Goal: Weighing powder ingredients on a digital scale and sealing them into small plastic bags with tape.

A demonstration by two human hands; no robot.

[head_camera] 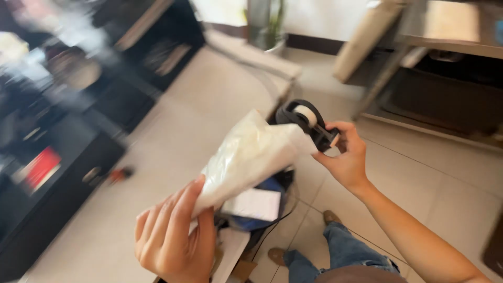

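Head view: left hand (175, 236) clenched on lower end of white plastic-wrapped packet (246, 157), raised over tiled floor (445, 194). Right hand (343, 154) pinching black tape dispenser (309, 121) at cutter end, just beside packet's upper edge, apparently positioned for taping. Blue bag (270, 188) below packet. Dark shelving (57, 157) at left, blurred.

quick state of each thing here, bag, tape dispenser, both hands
white crumpled plastic bag: lifted off the floor, held at its lower end
black tape dispenser with white roll: held in the air, roll loaded
left hand: closed on the bag
right hand: fingers pinching the dispenser's front end
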